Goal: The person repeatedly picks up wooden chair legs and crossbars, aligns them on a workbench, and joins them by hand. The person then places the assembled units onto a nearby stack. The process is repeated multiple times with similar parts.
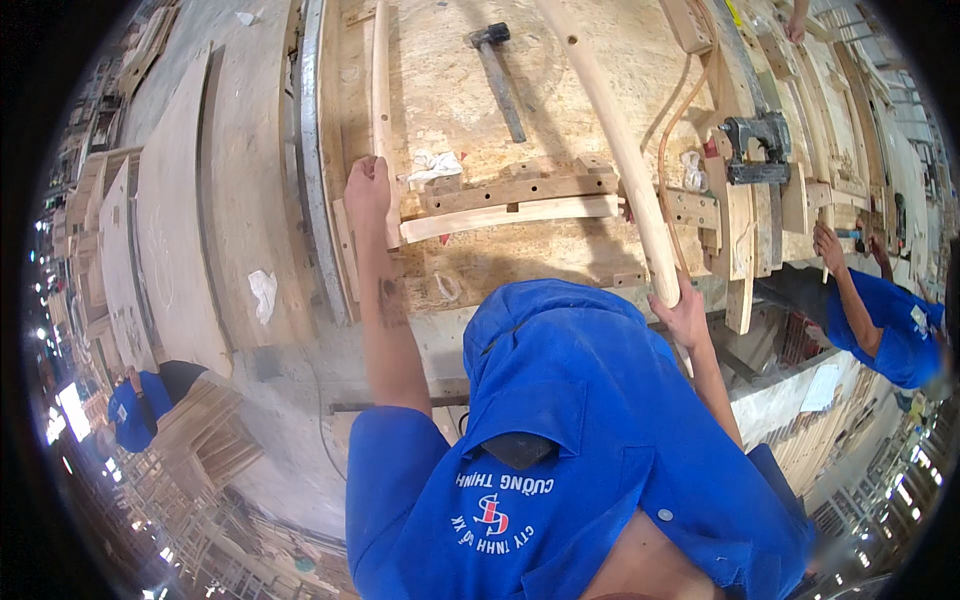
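Shirt (560,400), blue, covers the middle of the near edge of the bench (430,50). At that edge, toward the near right corner, the right hand (685,312) grasps the near end of a curved rail (632,165). The likeliest trouble would start here: held only at this end, the rail could swivel or slip, perhaps knocking the crosspiece (560,209) out of line. A brown hose (662,160) runs just beside the rail on its right — a shift that way might snag it.

The rail's long axis runs from the near edge toward the far edge, leaning left and gently bowed; its near end points back toward the shirt. The crosspiece lies left to right, its right end close beside the rail; whether they touch, I cannot tell.

Near the left edge, the left hand (368,190) is closed on a narrow strip (382,90), which also points toward the far edge. Were that hold to loosen, the strip could slide sideways.

Just beyond the crosspiece sits a drilled block (560,188), with a white rag (435,164) near its left end. Farther off, by the right edge, is a black tool (755,148); toward the far edge lies a hammer (498,80), head pointing away — well apart from the right hand.
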`<state>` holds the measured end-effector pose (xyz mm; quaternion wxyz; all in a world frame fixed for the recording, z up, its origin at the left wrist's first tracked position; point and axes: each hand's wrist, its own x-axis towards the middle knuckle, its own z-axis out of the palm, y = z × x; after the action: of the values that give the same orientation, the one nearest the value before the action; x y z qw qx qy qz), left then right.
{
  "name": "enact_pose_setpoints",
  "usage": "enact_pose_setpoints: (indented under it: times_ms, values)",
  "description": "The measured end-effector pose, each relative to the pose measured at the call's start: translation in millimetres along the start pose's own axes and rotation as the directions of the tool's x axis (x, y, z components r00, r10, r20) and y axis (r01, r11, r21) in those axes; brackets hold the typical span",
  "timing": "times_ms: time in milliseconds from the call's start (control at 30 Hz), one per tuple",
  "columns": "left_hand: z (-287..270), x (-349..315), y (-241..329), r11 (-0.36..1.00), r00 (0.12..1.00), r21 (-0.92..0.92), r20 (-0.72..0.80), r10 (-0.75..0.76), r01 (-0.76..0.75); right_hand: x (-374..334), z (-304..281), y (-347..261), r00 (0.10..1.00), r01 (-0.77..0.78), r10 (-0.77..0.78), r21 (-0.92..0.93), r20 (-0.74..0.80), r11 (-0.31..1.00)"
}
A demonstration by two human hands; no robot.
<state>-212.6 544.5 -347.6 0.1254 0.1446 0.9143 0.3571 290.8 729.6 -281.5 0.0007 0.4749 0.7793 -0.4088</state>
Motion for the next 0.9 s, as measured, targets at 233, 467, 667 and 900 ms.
enact_pose_setpoints:
  times_ms: [233, 467, 667, 900]
  values:
    - [23, 65, -44, 0.980, 0.945, 0.198, 0.314, -0.096, 0.034, -12, 2, -4, 0.984, -0.017, 0.033, -0.092, 0.176, 0.996]
    - [41, 63, -34, 0.990, 0.957, 0.031, 0.253, -0.140, 0.137, 22, 29, -10, 0.982, -0.031, 0.071, -0.224, 0.174, 0.974]
    - [45, 35, 5, 0.975, 0.978, -0.138, 0.138, -0.154, 0.173, 83, 50, -44, 0.991, 0.096, -0.086, -0.097, 0.100, 0.991]
    - [15, 18, 18, 0.888, 0.996, -0.452, 0.023, -0.085, 0.086, 152, 89, -73, 0.995, 0.101, -0.097, -0.200, 0.031, 0.975]
